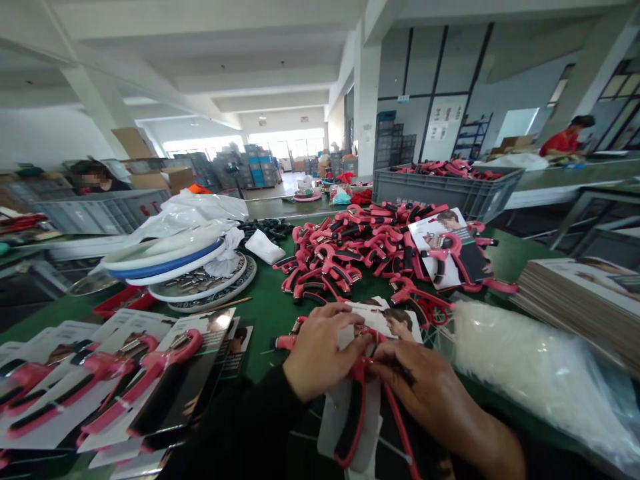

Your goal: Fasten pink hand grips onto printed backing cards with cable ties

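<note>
At the near left of the green table (270, 303), several carded grips (165, 360) lie overlapping in a row, each pink and black with a metal spring, on printed cards. Farther left stands a grey crate (100, 213), with a person (97, 177) partly hidden behind it. To the right of the carded grips, toward the far side, plates and trays (167, 269) are stacked up, with clear plastic film over the top. A folded white cloth (265, 247) lies just right of them.

In the near middle, a pink-and-black hand grip (349, 413) lies on a printed card (327, 417) between the hands. The left hand (323, 347) is half open, its fingers spread over the card and its thumb pressing the top of the grip. The right hand (425, 380) is curled nearly closed at the grip's right handle, its fingertips partly hidden. Beyond them spreads a heap of loose grips (340, 250), another carded grip (453, 257) leaning on its right side.

At the near right lie a plastic bag of white strips (530, 360) and, beyond it, a card stack (560, 300).
</note>
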Demonstrator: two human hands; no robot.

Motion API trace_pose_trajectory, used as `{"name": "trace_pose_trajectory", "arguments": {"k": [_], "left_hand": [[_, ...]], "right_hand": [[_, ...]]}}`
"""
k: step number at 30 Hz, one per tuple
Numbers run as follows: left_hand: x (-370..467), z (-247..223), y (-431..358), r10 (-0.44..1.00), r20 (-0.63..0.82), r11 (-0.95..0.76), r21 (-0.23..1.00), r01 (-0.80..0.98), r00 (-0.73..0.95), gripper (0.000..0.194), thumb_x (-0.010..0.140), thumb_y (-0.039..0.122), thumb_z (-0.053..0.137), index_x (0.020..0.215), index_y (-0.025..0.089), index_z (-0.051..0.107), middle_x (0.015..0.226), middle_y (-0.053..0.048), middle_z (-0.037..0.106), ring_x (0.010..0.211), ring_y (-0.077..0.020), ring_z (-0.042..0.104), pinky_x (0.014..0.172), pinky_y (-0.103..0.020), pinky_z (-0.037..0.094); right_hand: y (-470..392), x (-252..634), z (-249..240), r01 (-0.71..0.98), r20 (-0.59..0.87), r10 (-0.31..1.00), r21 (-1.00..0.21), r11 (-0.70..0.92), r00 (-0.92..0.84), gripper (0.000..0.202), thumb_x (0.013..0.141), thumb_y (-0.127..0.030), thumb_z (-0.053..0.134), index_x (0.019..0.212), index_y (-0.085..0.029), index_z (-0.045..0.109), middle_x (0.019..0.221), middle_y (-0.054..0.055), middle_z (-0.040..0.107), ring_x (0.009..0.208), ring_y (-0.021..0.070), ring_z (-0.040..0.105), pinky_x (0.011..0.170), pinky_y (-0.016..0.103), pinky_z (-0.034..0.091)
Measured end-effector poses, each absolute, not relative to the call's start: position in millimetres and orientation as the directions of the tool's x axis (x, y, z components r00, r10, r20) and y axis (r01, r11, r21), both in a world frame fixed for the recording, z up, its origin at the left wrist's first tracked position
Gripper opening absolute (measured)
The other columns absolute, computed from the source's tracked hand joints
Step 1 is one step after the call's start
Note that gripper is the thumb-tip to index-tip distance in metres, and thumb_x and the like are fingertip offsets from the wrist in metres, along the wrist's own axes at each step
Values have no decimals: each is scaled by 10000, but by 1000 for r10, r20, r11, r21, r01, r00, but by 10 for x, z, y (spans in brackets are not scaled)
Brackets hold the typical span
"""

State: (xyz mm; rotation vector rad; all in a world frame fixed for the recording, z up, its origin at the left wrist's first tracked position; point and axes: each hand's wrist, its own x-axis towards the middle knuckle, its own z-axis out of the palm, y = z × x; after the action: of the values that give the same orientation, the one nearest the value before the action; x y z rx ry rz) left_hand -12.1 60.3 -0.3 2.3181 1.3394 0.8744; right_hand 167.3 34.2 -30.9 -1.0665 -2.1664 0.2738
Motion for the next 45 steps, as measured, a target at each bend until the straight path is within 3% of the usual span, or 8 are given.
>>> {"name": "trace_pose_trajectory", "arguments": {"k": [5, 8, 10, 14, 18, 25, 40, 45], "left_hand": [[76, -154, 977, 814, 330, -572, 600, 559, 478, 192, 797, 323, 613, 910, 204, 711, 969, -16, 720, 907, -154, 645, 823, -242, 480], [82, -152, 932, 798, 330, -588, 610, 532, 504, 182, 837, 311, 563, 873, 217, 715, 882, 15, 736, 822, -130, 660, 758, -214, 479], [52, -117, 848, 795, 334, -594, 601, 536, 507, 158, 830, 306, 576, 855, 244, 719, 865, 27, 740, 836, -141, 654, 826, -261, 451], [-19, -85, 672, 780, 351, -625, 474, 620, 518, 149, 833, 251, 566, 866, 288, 706, 841, 33, 736, 865, -182, 625, 1046, -492, 193], [-34, -115, 562, 747, 380, -658, 300, 691, 546, 178, 829, 190, 541, 860, 290, 685, 834, 50, 724, 839, -176, 599, 1061, -559, 1], [6, -122, 498, 731, 400, -667, 247, 703, 553, 174, 810, 177, 536, 805, 280, 675, 809, 48, 719, 816, -179, 599, 1060, -581, -12], [-16, -181, 495, 711, 406, -690, 241, 683, 574, 226, 845, 183, 489, 886, 296, 680, 842, 37, 720, 810, -185, 594, 1063, -589, -8], [-38, -186, 501, 692, 438, -712, 282, 644, 573, 279, 828, 127, 468, 903, 280, 689, 872, 25, 728, 819, -184, 593, 1051, -536, 165]], "right_hand": [[287, 1654, -421, 510, 358, 891, -731, 454, -279, 211, 805, -217, 574, 1012, -214, 536, 806, 21, 686, 715, 180, 651, 668, 302, 498], [297, 1641, -454, 341, 203, 961, -904, 257, -186, 195, 771, -295, 624, 872, -217, 476, 724, -7, 669, 661, 167, 640, 620, 285, 494], [318, 1637, -464, 242, 172, 974, -949, 203, -144, 265, 746, -340, 650, 782, -225, 414, 667, -27, 635, 620, 154, 620, 576, 266, 483], [336, 1633, -469, 166, 167, 980, -969, 183, -107, 341, 714, -382, 679, 727, -228, 376, 611, -52, 560, 574, 133, 572, 540, 250, 463], [313, 1621, -463, 165, 157, 979, -970, 177, -129, 340, 723, -382, 672, 736, -229, 367, 610, -59, 534, 558, 121, 531, 544, 250, 450], [306, 1621, -487, 315, 209, 970, -918, 239, -128, 231, 737, -288, 631, 744, -219, 410, 626, -67, 455, 556, 106, 482, 538, 234, 419], [313, 1632, -469, 283, 165, 976, -938, 199, -141, 242, 714, -298, 641, 703, -217, 413, 606, -64, 456, 556, 112, 475, 533, 237, 413], [337, 1630, -421, 288, 159, 976, -937, 197, -151, 241, 691, -265, 636, 686, -216, 400, 598, -64, 458, 536, 106, 464, 509, 229, 403]]}}
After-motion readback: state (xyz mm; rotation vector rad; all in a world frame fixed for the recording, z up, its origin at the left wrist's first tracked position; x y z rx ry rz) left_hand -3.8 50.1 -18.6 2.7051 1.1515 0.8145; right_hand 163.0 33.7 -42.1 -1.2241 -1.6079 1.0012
